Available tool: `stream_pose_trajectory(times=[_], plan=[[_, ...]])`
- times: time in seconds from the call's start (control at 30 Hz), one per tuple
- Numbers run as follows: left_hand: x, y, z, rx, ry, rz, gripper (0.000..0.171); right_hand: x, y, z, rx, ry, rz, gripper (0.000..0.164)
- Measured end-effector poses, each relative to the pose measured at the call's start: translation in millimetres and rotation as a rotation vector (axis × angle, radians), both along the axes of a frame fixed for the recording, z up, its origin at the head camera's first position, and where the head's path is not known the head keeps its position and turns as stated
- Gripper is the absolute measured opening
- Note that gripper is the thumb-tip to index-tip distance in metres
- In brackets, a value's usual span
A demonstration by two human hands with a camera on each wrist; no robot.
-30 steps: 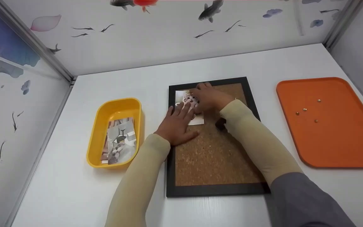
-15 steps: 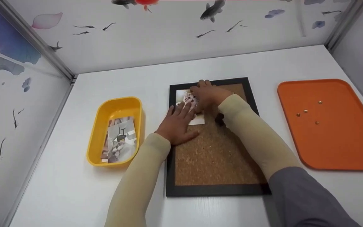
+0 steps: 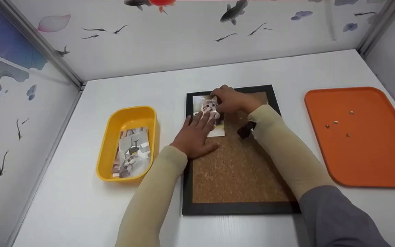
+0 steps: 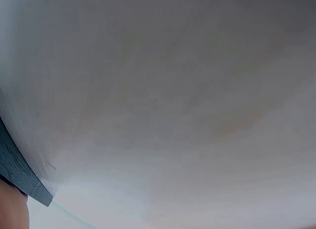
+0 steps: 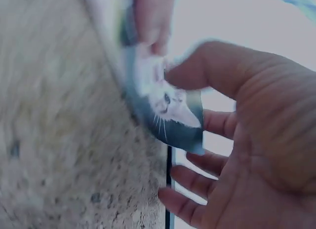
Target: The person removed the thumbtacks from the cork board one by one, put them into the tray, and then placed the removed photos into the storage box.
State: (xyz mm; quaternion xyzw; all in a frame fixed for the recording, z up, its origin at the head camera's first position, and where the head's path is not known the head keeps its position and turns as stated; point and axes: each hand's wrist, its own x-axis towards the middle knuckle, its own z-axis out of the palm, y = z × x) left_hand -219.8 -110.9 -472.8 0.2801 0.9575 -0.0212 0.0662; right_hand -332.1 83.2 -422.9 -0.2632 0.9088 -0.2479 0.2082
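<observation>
A kitten photo (image 3: pixel 210 104) lies at the top left of a black-framed corkboard (image 3: pixel 230 175). My left hand (image 3: pixel 194 139) rests on the photo's lower left part with fingers spread and straight. At the photo's upper right is my right hand (image 3: pixel 235 100). The right wrist view has the right hand (image 5: pixel 276 135) with its thumb in front of the bent-up photo (image 5: pixel 185 133) and a finger behind the edge, pinching it. Other fingers of that hand extend beside the board's edge. In the left wrist view, only a corner of the black frame (image 4: pixel 22 167) and a bit of skin show.
Left of the board stands a yellow tub (image 3: pixel 103 151) holding more photos (image 3: pixel 134 154). An orange tray (image 3: pixel 372 154) with several small metallic pieces (image 3: pixel 335 122) lies to the right. Patterned white panels (image 3: pixel 170 44) enclose the white table (image 3: pixel 70 202) at the back and sides.
My right hand has shifted slightly right along the photo, so more of the kitten's face shows. The left hand stays on the photo. The head view has shifted a little.
</observation>
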Motion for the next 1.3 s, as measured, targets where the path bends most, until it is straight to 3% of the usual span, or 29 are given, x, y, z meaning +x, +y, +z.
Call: stream_pose_trajectory(times=[0.27,0.43,0.57,0.73,0.87,1.03,1.3], plan=[[0.3,0,1.0,0.010,0.000,0.002,0.089,4.8,16,0.4,-0.456,-0.425,-0.135,0.042],[0.5,0,0.1,0.009,-0.010,0.013,0.089,8.6,24,-8.1,-0.735,-0.666,-0.220,0.052],[-0.6,0,-0.9,0.016,-0.006,0.004,0.090,11.5,26,-14.6,-0.855,-0.778,-0.263,0.057],[-1.4,0,-0.7,0.009,-0.009,-0.002,0.090,16.1,28,-20.6,-0.844,-0.802,-0.308,0.049],[-0.7,1,0.6,-0.004,-0.009,0.003,0.091,19.8,28,-26.1,-0.793,-0.762,-0.341,0.049],[-0.1,0,-1.5,0.029,0.000,-0.007,0.091,22.4,23,-32.7,-0.732,-0.702,-0.444,0.057],[0.1,-3,-2.8,0.041,0.016,-0.013,0.091,27.8,14,-34.4,-0.711,-0.631,-0.529,0.054]])
